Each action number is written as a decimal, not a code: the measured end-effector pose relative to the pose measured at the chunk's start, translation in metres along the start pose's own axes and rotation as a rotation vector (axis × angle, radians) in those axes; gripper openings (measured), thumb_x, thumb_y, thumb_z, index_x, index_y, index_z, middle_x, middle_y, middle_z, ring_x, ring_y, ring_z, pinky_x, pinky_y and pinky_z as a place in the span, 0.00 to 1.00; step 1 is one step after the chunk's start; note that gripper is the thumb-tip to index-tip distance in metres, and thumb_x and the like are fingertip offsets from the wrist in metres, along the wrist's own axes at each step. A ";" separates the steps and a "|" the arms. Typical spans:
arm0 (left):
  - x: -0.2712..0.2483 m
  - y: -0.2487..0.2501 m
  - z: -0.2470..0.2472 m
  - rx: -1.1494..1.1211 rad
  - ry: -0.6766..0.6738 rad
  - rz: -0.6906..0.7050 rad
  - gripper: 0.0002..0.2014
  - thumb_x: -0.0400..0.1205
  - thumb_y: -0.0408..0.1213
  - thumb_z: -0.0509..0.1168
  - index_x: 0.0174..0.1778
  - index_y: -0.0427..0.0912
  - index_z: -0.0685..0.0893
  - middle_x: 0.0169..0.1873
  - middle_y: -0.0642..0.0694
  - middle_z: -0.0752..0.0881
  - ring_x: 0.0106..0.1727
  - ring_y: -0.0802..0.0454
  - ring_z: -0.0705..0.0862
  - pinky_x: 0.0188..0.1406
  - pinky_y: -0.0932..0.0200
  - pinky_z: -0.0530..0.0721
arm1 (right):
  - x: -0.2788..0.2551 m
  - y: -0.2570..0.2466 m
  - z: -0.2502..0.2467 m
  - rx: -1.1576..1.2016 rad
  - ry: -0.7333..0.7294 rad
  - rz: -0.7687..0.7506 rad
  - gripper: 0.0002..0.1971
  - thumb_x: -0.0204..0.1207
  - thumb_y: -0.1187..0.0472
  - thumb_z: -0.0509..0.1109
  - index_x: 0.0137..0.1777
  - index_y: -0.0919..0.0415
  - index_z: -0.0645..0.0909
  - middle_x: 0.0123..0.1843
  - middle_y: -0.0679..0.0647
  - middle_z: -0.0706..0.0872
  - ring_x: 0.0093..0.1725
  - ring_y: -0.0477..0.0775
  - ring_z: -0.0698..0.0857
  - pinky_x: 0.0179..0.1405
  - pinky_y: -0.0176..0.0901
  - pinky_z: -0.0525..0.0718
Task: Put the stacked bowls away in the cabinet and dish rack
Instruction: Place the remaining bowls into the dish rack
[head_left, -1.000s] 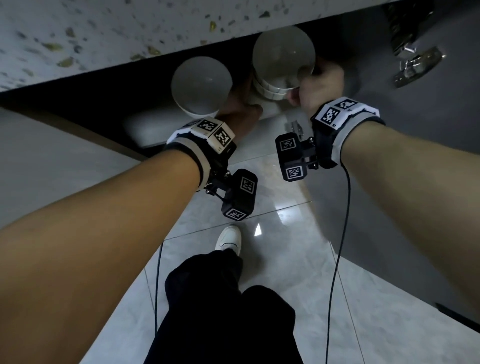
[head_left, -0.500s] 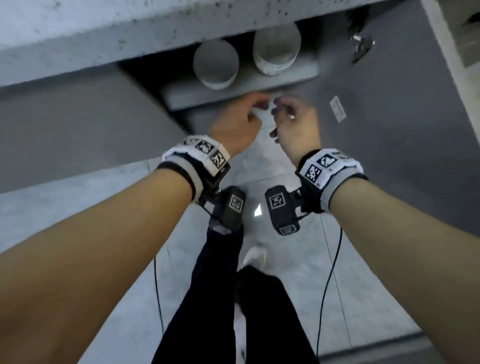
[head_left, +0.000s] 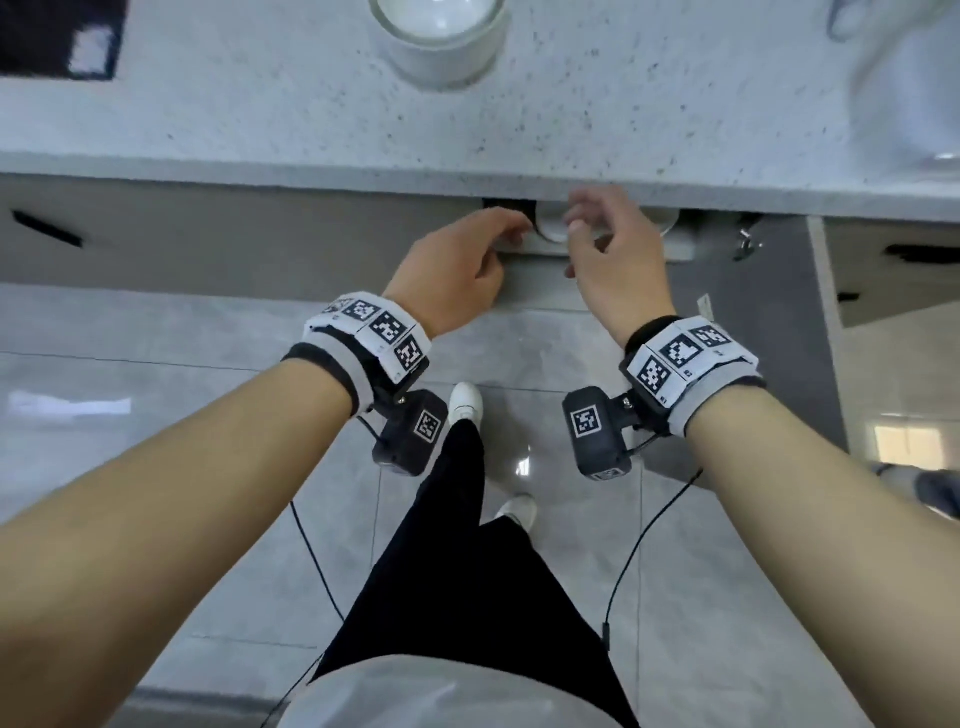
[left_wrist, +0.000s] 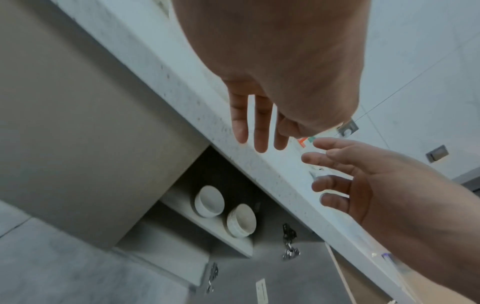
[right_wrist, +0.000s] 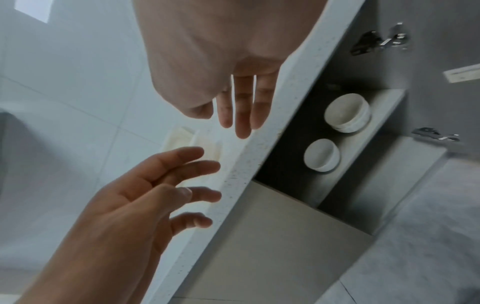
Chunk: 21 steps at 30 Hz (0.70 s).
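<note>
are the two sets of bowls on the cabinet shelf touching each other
Apart. The right wrist view shows bare shelf between the single bowl and the stacked bowls.

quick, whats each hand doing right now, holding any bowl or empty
Left hand: open, fingers relaxed, holding nothing.
Right hand: open, fingers spread, holding nothing.

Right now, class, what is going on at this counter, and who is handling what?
A person stands at a counter with an open cabinet below. Both hands are free: the left hand and right hand hover at the counter's edge with relaxed fingers, holding nothing. On the cabinet shelf sit a single bowl and a stack of bowls, side by side. Another bowl waits on the counter.
</note>
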<state>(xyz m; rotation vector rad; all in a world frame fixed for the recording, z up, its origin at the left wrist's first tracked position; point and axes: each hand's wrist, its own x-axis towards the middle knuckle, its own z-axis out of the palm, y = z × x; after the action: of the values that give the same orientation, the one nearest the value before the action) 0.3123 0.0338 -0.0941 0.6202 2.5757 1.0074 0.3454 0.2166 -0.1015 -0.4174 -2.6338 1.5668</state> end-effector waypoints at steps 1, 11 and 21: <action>-0.002 0.001 -0.012 0.025 0.010 0.008 0.23 0.80 0.32 0.56 0.70 0.55 0.76 0.60 0.61 0.84 0.46 0.70 0.81 0.54 0.64 0.81 | 0.004 -0.012 -0.001 -0.017 -0.008 -0.010 0.16 0.78 0.56 0.61 0.65 0.49 0.79 0.52 0.40 0.85 0.40 0.58 0.87 0.49 0.61 0.89; 0.058 -0.045 -0.124 0.063 0.167 0.019 0.20 0.82 0.33 0.58 0.69 0.53 0.77 0.62 0.60 0.84 0.47 0.55 0.86 0.54 0.51 0.86 | 0.090 -0.108 0.018 -0.129 -0.033 -0.073 0.17 0.78 0.54 0.62 0.66 0.48 0.79 0.55 0.41 0.86 0.37 0.58 0.88 0.51 0.61 0.88; 0.178 -0.088 -0.180 0.121 0.147 -0.102 0.22 0.83 0.38 0.59 0.74 0.51 0.72 0.62 0.52 0.84 0.53 0.51 0.84 0.56 0.51 0.83 | 0.177 -0.107 0.039 -0.366 -0.104 0.068 0.23 0.81 0.55 0.64 0.75 0.55 0.73 0.72 0.51 0.80 0.60 0.56 0.84 0.67 0.59 0.82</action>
<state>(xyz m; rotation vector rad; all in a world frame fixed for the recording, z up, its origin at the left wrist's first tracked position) 0.0581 -0.0379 -0.0495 0.4535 2.7826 0.9002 0.1464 0.1802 -0.0437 -0.4561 -3.0235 1.1454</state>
